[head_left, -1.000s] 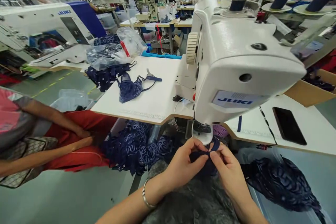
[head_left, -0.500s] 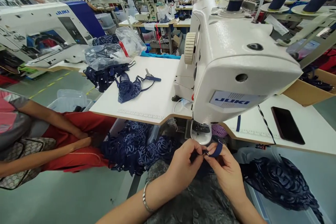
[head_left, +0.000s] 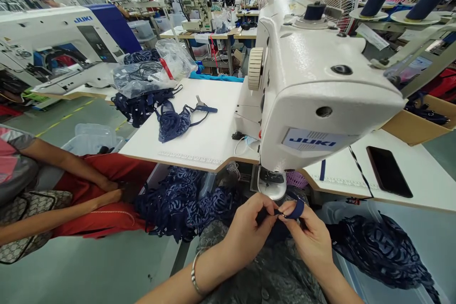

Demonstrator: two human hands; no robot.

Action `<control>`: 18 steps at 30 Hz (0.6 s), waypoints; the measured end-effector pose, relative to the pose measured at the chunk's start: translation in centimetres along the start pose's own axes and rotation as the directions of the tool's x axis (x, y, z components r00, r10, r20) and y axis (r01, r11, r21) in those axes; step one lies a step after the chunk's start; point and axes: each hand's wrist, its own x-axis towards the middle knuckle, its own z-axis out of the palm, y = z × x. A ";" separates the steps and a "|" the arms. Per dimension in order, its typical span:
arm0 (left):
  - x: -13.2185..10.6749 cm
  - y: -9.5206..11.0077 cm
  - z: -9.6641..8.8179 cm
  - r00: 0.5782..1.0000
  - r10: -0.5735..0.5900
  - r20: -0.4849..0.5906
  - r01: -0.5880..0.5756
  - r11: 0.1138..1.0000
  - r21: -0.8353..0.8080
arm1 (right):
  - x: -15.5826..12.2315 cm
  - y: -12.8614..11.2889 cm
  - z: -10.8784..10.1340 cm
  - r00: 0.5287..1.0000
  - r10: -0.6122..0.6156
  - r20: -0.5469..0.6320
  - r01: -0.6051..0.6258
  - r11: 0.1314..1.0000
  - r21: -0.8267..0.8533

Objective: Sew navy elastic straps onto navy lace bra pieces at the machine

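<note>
Just below the sewing machine's needle area, my left hand (head_left: 249,228) and my right hand (head_left: 308,235) meet fingertip to fingertip. Both are closed on a navy bra strap (head_left: 296,210), which loops over my right fingers. A small dark part of it is pinched between my left thumb and forefinger, mostly hidden by the fingers. In front of my hands stands the white JUKI sewing machine (head_left: 331,99), its metal work plate (head_left: 272,186) close above my fingertips. A navy lace bra (head_left: 174,121) lies on the white table (head_left: 213,140) to the left.
Navy lace pieces (head_left: 178,204) fill a bin at left, and more lace (head_left: 384,251) lies over a clear bin (head_left: 356,275) at right. A phone (head_left: 389,171) rests on the right tabletop. A seated person in red trousers (head_left: 107,199) is at left.
My fingers have shifted slightly on the strap, and its loop now lies flatter across my right fingers. The view has tilted a little. The bra on the table has not moved.
</note>
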 end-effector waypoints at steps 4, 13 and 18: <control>0.1 0.1 -0.3 0.999 -0.040 0.010 0.041 0.999 -0.031 | 0.0 0.0 -0.1 0.999 0.039 0.019 -0.040 0.998 0.044; 0.3 0.3 0.0 0.984 -0.177 0.017 0.178 0.983 -0.045 | 1.4 -0.5 -0.7 0.967 0.249 0.058 -0.246 0.968 -0.056; 0.9 -0.5 -0.3 0.991 0.016 -0.135 0.019 0.967 0.256 | 3.2 -1.1 -0.4 0.971 0.234 0.054 -0.213 0.941 -0.262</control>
